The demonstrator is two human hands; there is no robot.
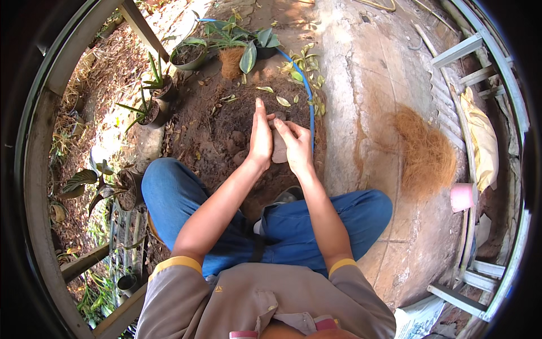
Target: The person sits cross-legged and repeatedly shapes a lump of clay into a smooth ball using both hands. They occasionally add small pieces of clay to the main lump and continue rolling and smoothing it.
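My left hand (261, 134), its palm turned inward and fingers pointing away from me, lies flat along one side of a brownish, stone-like block (279, 146). Against the block's other side is my right hand (296, 144), its fingers bent and thumb near the block's upper end. Whether the block is stone or packed soil I cannot tell. Dark loose soil (211, 123) spreads beneath both hands, with rounded clods (237, 142) just left of them. Beyond lie fallen yellow-green leaves (283, 101) and a plant with a root ball wrapped in brown fibre (231, 62).
A blue hose (311, 114) curves along the soil's right side. Potted plants (156, 112) stand at left. On the concrete at right lie a heap of coconut-like fibre (423, 156) and a pink pot (461, 197). Metal racks (459, 48) edge the right.
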